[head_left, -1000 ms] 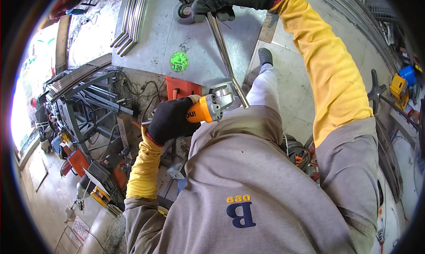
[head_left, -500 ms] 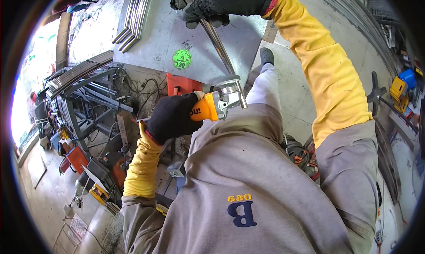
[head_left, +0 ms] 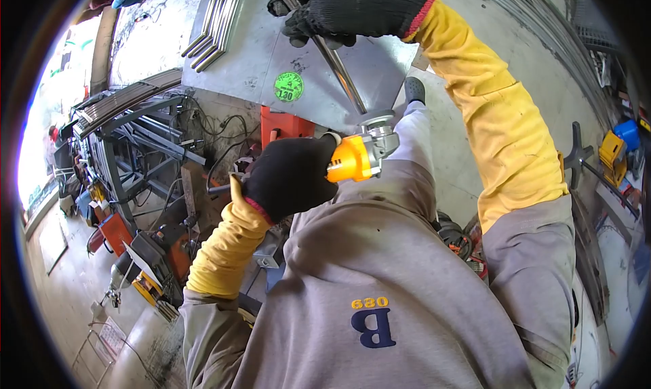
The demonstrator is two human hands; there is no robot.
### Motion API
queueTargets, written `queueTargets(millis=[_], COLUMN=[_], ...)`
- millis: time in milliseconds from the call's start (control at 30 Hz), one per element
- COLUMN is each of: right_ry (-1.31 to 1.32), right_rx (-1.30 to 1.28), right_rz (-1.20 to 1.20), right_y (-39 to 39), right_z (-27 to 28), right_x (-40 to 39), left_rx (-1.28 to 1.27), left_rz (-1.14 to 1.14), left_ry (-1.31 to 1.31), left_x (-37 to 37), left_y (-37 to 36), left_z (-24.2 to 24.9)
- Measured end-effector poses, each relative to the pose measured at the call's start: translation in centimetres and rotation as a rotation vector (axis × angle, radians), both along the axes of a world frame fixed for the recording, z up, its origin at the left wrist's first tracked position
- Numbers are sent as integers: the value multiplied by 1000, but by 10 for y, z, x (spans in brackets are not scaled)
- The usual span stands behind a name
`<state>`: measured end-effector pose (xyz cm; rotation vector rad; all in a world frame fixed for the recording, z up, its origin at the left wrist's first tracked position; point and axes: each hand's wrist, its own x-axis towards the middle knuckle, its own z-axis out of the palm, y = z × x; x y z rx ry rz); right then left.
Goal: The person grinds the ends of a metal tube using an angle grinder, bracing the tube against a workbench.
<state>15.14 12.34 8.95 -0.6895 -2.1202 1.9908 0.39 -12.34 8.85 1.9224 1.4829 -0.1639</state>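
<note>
My left hand (head_left: 291,179), in a black glove, is closed around the orange body of an angle grinder (head_left: 356,160). The grinder's disc (head_left: 378,118) sits at the near end of a shiny metal tube (head_left: 342,77) and overlaps it in this view. Higher up, my right hand (head_left: 352,13), also black-gloved, wraps round the tube and holds it slanted over the metal sheet tabletop (head_left: 251,67). A round green sticker (head_left: 289,87) marks that sheet. Several bent shiny tubes (head_left: 215,26) lie at its left.
A dark metal frame (head_left: 139,138) with stacked bars stands left of the table. Below the table edge is a red box (head_left: 281,125). Cables and tools (head_left: 163,253) crowd the floor at left. A blue container (head_left: 627,136) and a yellow tool (head_left: 612,157) lie far right.
My left hand has moved the grinder right and slightly up in view, and its head has turned. The tube end that stuck out past the disc is now hidden behind the grinder.
</note>
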Motion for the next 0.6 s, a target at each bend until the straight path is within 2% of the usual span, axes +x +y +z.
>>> queueTargets(millis=[33,100,167,233,400,533,600], right_ry=[3,95,58,197,248,208,198], right_rx=[3,8,-39,-166,-126,-196,-106], right_rz=[2,-20,-30,7,30,50,155], right_y=[1,3,18,29,46,49,54], right_z=[-1,-3,-28,-44,-64,-62,-65], right_x=[3,14,13,23,34,39,36], left_rx=[-53,3,64,58,22,-26,-36], left_rz=[-12,-37,-16,-28,-94,-43,-20], left_ry=[38,16,-5,3,-40,-72,-83], left_x=[3,-5,-10,-15,-37,-39,-35], left_y=[3,-4,-8,-4,3,0,-4], left_z=[0,-14,-20,-22,-47,-49,-44])
